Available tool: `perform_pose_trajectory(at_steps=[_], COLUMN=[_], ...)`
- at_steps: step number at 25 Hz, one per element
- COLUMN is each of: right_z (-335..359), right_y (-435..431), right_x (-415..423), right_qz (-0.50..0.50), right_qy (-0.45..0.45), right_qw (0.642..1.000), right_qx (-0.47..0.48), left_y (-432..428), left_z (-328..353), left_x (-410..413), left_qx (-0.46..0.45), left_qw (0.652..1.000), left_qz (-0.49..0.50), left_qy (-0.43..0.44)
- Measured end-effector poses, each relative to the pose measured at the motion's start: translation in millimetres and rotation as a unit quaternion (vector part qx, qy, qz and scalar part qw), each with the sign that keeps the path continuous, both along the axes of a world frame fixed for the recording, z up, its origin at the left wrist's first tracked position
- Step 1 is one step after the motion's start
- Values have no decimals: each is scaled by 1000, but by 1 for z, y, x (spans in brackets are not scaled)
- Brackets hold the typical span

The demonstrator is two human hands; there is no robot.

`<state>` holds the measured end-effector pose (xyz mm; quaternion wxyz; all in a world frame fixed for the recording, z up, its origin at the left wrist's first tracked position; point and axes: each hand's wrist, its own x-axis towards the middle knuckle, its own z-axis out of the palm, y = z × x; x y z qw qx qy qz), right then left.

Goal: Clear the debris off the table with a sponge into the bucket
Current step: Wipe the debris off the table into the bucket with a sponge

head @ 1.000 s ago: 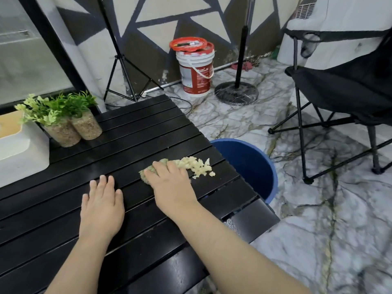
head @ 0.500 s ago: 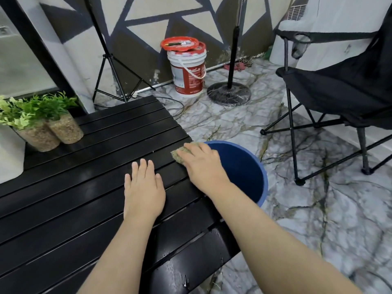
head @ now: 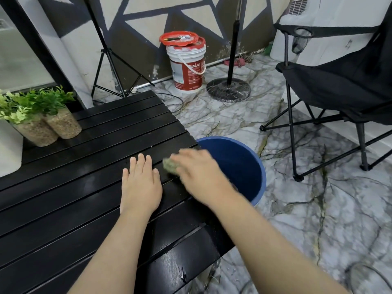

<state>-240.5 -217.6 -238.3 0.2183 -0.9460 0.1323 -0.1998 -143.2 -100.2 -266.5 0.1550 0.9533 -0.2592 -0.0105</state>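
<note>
On the tabletop (head: 63, 198), well to the left of the left hand and farther back, two potted plants (head: 48, 126) stand side by side. The left hand (head: 141, 183) lies flat on the slats, fingers straight and close together, holding nothing.

Just to its right, the sponge (head: 169, 165) sits near the tabletop's edge, poking out from under the fingers of the right hand (head: 199, 175). That hand is blurred, so I cannot tell whether its fingers curl round the sponge or only press down on it. Right of that hand and below the edge, the blue bucket (head: 262, 172) stands on the floor, its mouth open beneath the wrist.

I see no debris on the slats near either hand. The sponge looks soft and light to me, and it should squash under pressure. I would hold it across its back, thumb and fingers on opposite sides, and keep it flat so its leading edge does not roll. The grooves between slats could trap crumbs.
</note>
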Motion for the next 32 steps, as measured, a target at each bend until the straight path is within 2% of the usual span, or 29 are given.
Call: perform_pose_trajectory(at_steps=[2,3,6,9,11,13,14,15,17,18,19,22,25,27,28,30,32], right_z=[-17,-21,-23,-23,-16,-5,1,3,-6,-13,-17,-25,-13,0,2,-4,-19], right_y=[18,12,-29,-76,-89,-76,-61,-41,-4,0,-7,-56,-96,-82,-65,-21,-5], right_x=[-6,-5,5,3,-6,-7,-5,-2,2,4,6,11,2,-1,-1,2,4], right_qz=[-20,-31,-74,-171,-232,-205,-161,-111,-32,-21,-24,-73,-161,-128,-85,-8,0], right_qy=[58,77,103,134,75,-29,-61,-53,62,120,141,101,5,-47,-40,29,106], right_qw=[992,990,991,973,964,973,982,991,997,991,988,991,977,979,988,1000,993], right_qx=[-110,-112,-36,76,108,97,78,43,-35,-58,-56,42,140,150,121,8,-57], left_y=[1,1,1,1,1,0,0,0,1,0,0,1,1,0,0,0,0], left_z=[0,0,1,1,1,0,-1,0,0,0,0,1,0,-1,-1,-2,-2], left_x=[0,0,0,-1,-2,-1,-1,-1,-1,0,0,-1,-2,0,0,0,1], left_qx=[7,9,11,9,8,7,7,8,10,9,9,7,6,5,6,8,9], left_qw=[1000,1000,1000,1000,1000,1000,1000,1000,1000,1000,1000,1000,1000,1000,1000,1000,1000], left_qz=[-2,-2,-1,-2,-2,-1,0,1,2,1,1,-1,-1,1,2,3,2], left_qy=[-5,-4,4,3,0,0,2,7,10,10,9,7,-1,-1,2,4,1])
